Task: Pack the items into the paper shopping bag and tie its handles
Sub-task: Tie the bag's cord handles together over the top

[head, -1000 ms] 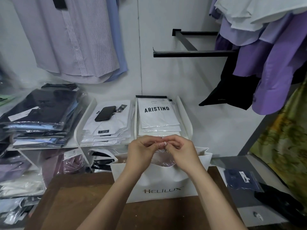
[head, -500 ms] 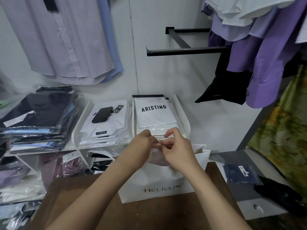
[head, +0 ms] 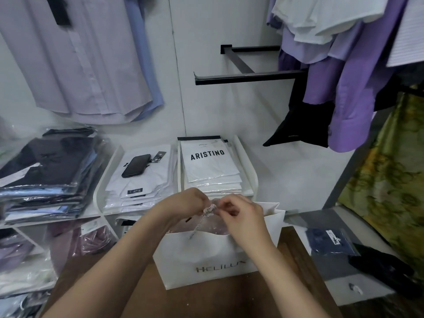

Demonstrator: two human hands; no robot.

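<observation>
One paper bag [head: 206,255]; left hand [head: 188,205], right hand [head: 245,214], both pinching handles [head: 208,209]

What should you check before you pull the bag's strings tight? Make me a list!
1. Both hands on the strings: left hand and right hand pinch the twisted cord handles: ok.
2. Plastic-wrapped garment inside the white paper bag: ok.
3. Bag upright on the wooden table: ok.
4. Knot formed: cannot tell, the fingers hide it.
5. Both handles gathered together: cannot tell.
</observation>
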